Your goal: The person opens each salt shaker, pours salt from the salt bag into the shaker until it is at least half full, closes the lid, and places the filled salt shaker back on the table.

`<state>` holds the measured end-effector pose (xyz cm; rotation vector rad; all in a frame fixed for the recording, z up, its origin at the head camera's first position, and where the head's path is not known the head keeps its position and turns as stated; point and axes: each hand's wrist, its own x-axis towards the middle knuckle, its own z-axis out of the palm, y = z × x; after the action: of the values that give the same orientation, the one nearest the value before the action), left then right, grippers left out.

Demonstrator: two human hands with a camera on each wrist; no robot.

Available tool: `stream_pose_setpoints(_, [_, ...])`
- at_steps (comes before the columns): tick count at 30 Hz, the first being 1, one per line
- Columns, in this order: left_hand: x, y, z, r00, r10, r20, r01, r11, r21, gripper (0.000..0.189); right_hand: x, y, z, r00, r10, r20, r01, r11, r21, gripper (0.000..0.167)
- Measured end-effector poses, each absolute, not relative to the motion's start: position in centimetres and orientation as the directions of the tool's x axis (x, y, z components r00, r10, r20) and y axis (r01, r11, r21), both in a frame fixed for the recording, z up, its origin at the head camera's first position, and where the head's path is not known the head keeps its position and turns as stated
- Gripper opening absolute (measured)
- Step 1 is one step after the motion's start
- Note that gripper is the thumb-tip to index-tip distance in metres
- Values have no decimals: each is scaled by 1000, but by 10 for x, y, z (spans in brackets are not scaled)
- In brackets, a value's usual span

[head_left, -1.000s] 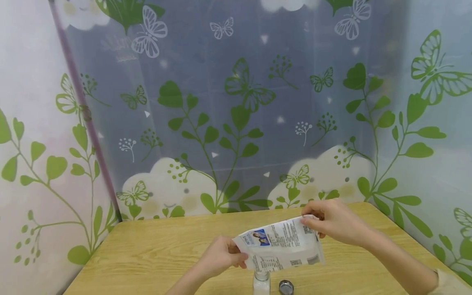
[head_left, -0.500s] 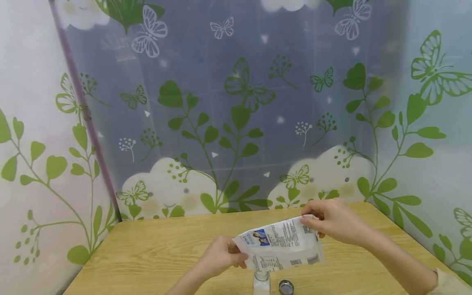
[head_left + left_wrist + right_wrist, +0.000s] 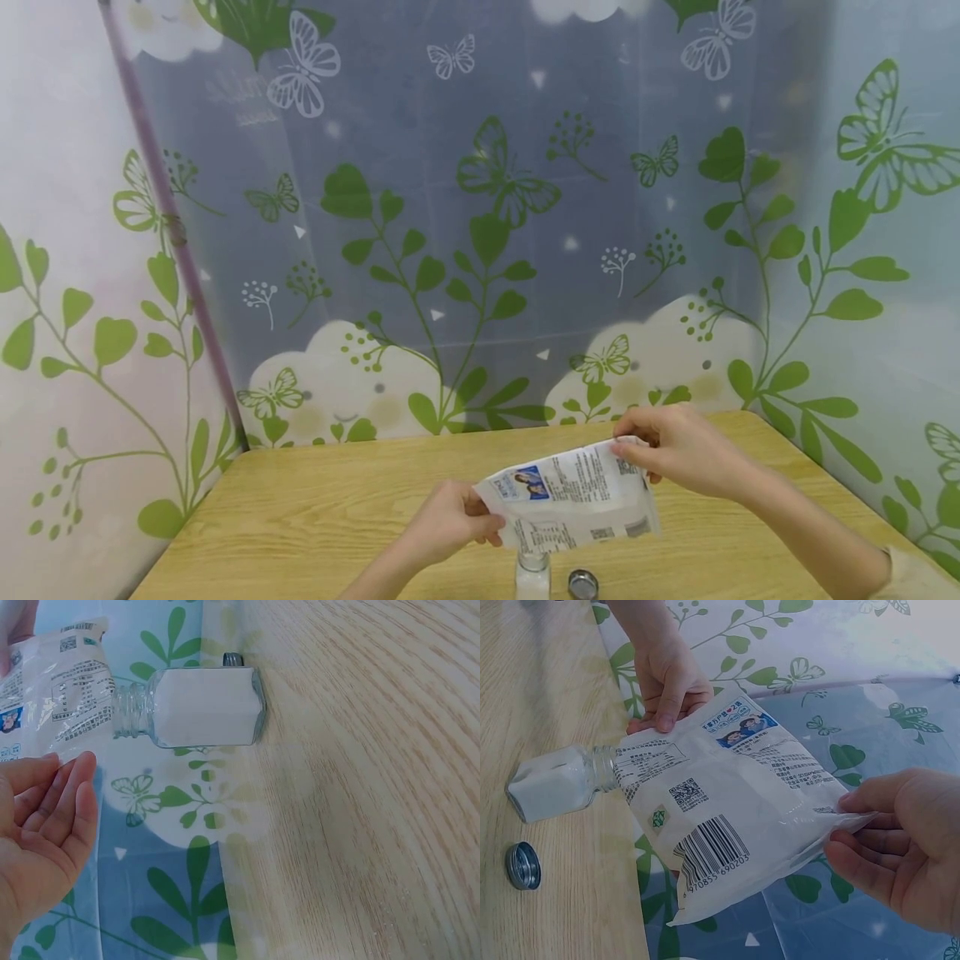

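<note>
A white printed plastic bag (image 3: pixel 566 496), with a barcode (image 3: pixel 712 851) and a blue picture on it, slants over the front of the table. My left hand (image 3: pixel 447 523) pinches its lower left edge between thumb and fingers. At the raised right end, my right hand (image 3: pixel 693 457) grips the corner. Directly below the bag stands a small clear glass jar (image 3: pixel 206 709), upright and filled with white grains up to about its shoulder. The bag's lower edge overlaps the jar's threaded mouth in both wrist views. A silvery screw lid (image 3: pixel 525 866) lies on the table beside the jar.
The wooden table (image 3: pixel 315 517) carries the jar and lid near its front edge. Behind it and at both sides hang printed curtains (image 3: pixel 420 250) with leaves, butterflies and clouds. A purple pole (image 3: pixel 168 225) leans at the left back corner.
</note>
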<state>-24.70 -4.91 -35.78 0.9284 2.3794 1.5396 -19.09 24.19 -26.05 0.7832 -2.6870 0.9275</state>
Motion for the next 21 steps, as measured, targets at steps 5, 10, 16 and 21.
stream_pose_setpoints(5, [-246, -49, -358, -795, 577, 186, 402, 272, 874, 14, -191, 242, -260, -847, -416, 330, -531, 662, -530, 17])
stream_pose_setpoints(10, [-246, -49, -358, -797, 575, 183, 398, 274, 876, 13, -191, 242, -260, -849, -413, 329, -528, 662, -532, 18])
stream_pose_setpoints(16, [-246, -49, -359, -797, 574, 189, 405, 274, 872, 13, -191, 242, -260, -848, -412, 333, -530, 665, -527, 18])
stream_pose_setpoints(21, [-247, -49, -358, -796, 574, 193, 410, 277, 869, 13, -191, 242, -261, -842, -416, 343, -539, 664, -519, 17])
